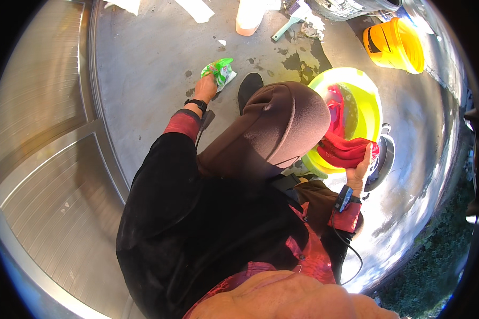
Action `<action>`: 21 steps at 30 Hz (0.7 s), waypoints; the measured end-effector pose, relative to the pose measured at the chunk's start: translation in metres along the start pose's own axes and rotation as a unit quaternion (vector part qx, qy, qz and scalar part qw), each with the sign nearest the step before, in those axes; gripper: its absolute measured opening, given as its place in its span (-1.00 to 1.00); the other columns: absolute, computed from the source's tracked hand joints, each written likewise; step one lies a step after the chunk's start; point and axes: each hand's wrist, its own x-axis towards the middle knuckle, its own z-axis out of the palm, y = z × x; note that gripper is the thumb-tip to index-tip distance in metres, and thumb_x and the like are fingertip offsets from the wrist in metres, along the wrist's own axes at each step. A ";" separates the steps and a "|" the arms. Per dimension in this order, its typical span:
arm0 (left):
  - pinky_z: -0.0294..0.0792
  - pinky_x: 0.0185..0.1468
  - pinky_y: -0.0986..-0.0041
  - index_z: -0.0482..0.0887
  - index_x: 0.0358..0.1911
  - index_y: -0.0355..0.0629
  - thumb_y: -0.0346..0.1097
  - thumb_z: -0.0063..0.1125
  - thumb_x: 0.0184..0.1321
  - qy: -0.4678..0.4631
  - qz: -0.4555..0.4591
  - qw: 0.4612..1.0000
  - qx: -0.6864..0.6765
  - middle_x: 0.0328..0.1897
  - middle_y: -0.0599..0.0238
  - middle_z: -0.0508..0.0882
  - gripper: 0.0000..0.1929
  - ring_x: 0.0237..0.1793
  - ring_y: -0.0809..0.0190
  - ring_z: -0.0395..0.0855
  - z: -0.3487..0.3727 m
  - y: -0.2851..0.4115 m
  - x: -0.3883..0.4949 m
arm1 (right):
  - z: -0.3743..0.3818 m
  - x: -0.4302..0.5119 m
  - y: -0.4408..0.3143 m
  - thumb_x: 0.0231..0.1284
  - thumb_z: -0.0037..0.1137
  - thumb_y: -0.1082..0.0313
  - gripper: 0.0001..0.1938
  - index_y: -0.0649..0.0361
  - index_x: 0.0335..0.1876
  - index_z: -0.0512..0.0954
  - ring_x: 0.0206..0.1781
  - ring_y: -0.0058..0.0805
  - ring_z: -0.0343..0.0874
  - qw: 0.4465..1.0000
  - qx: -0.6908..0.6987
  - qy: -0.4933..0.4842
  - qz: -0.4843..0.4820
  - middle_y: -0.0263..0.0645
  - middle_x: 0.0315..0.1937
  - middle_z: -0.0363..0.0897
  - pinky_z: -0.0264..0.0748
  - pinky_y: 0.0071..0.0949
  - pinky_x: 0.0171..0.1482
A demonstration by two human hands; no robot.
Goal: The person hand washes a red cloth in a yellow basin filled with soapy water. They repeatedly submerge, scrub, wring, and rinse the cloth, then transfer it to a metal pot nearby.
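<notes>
My left hand (pixel 206 87) grips a green and white plastic packet (pixel 219 73) just above the concrete floor, left of my dark shoe (pixel 250 87). At the right, my right hand (pixel 358 171) holds one end of a red cloth (pixel 341 153), palm and thumb against it. The cloth hangs over the near rim of a yellow-green plastic basin (pixel 373 99). More red fabric (pixel 336 105) lies inside the basin, where some foam shows on the liquid. My bent knee hides the basin's left side.
A yellow bucket (pixel 389 46) stands beyond the basin. Farther off are a brush with a pale green handle (pixel 285 28) and a large container (pixel 337 8). A dark round object (pixel 383 161) sits beside the basin. Metal door panels (pixel 44 71) border the left; wet patches (pixel 301 63) mark the floor.
</notes>
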 end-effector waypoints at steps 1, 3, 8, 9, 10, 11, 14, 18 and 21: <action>0.52 -0.01 0.01 0.65 -0.15 -0.22 -0.38 0.03 0.16 0.028 0.019 0.999 0.006 -0.08 -0.19 0.70 -0.78 -0.06 -0.23 0.69 0.002 0.003 -0.001 | 0.001 0.001 0.001 0.43 0.09 0.01 -0.63 0.13 0.09 0.54 0.14 -0.33 0.57 0.999 -0.009 -0.039 -0.014 -0.29 0.06 0.61 0.47 -0.23 0.25; 0.53 0.00 0.01 0.63 -0.12 -0.22 -0.39 0.05 0.16 -0.010 0.000 1.000 0.026 -0.07 -0.17 0.71 -0.77 -0.05 -0.22 0.70 0.005 0.008 -0.001 | 0.003 0.002 0.003 0.43 0.09 0.01 -0.64 0.12 0.08 0.54 0.12 -0.35 0.58 1.000 -0.015 0.000 -0.013 -0.30 0.05 0.62 0.48 -0.24 0.24; 0.54 0.01 0.04 0.60 -0.08 -0.27 -0.38 0.04 0.19 -0.018 0.000 0.999 0.042 -0.08 -0.14 0.72 -0.75 -0.03 -0.20 0.70 0.006 0.015 -0.001 | 0.006 0.006 0.005 0.43 0.11 0.04 -0.65 0.14 0.09 0.53 0.12 -0.37 0.59 1.000 -0.013 -0.014 -0.013 -0.29 0.04 0.62 0.48 -0.25 0.25; 0.54 0.02 0.03 0.61 -0.08 -0.26 -0.37 0.04 0.19 0.006 0.022 0.999 0.047 -0.08 -0.14 0.72 -0.75 -0.03 -0.20 0.70 0.007 0.015 -0.001 | 0.007 0.007 0.006 0.42 0.11 0.05 -0.64 0.15 0.09 0.52 0.13 -0.36 0.58 0.998 -0.016 -0.052 -0.019 -0.29 0.05 0.62 0.48 -0.26 0.25; 0.53 0.02 0.02 0.61 -0.09 -0.25 -0.37 0.03 0.19 0.002 0.025 0.998 0.054 -0.09 -0.14 0.72 -0.75 -0.04 -0.20 0.70 0.008 0.015 -0.002 | 0.007 0.008 0.005 0.42 0.11 0.05 -0.64 0.16 0.10 0.52 0.13 -0.36 0.58 0.998 -0.014 -0.053 -0.014 -0.28 0.05 0.62 0.48 -0.26 0.26; 0.53 0.02 0.02 0.62 -0.09 -0.24 -0.37 0.03 0.19 -0.030 0.018 0.998 0.060 -0.09 -0.14 0.72 -0.76 -0.04 -0.20 0.70 0.010 0.014 -0.002 | 0.008 0.009 0.006 0.42 0.11 0.05 -0.63 0.17 0.11 0.52 0.14 -0.36 0.58 1.000 0.004 -0.015 0.012 -0.28 0.05 0.62 0.48 -0.26 0.26; 0.51 0.02 -0.01 0.63 -0.13 -0.25 -0.34 0.04 0.19 -0.009 0.004 1.000 0.021 -0.11 -0.16 0.72 -0.77 -0.04 -0.23 0.69 0.014 0.010 0.001 | 0.011 0.009 0.006 0.43 0.11 0.03 -0.61 0.18 0.13 0.51 0.15 -0.33 0.58 0.999 -0.021 -0.045 -0.019 -0.27 0.06 0.62 0.47 -0.26 0.27; 0.48 -0.02 -0.01 0.63 -0.19 -0.32 -0.33 0.06 0.18 0.050 -0.046 0.994 -0.088 -0.11 -0.24 0.70 -0.78 -0.07 -0.28 0.68 0.010 0.000 0.017 | 0.016 0.008 0.006 0.41 0.13 0.02 -0.60 0.17 0.13 0.51 0.15 -0.34 0.59 0.998 -0.034 -0.047 -0.012 -0.26 0.06 0.62 0.47 -0.26 0.27; 0.50 -0.14 0.07 0.61 -0.22 -0.34 -0.39 0.00 0.18 0.027 -0.096 0.961 -0.257 -0.17 -0.23 0.72 -0.80 -0.18 -0.20 0.73 -0.004 -0.006 0.027 | 0.018 0.007 0.007 0.40 0.14 0.01 -0.59 0.16 0.14 0.50 0.14 -0.33 0.59 0.998 -0.050 -0.046 -0.020 -0.26 0.07 0.61 0.48 -0.25 0.26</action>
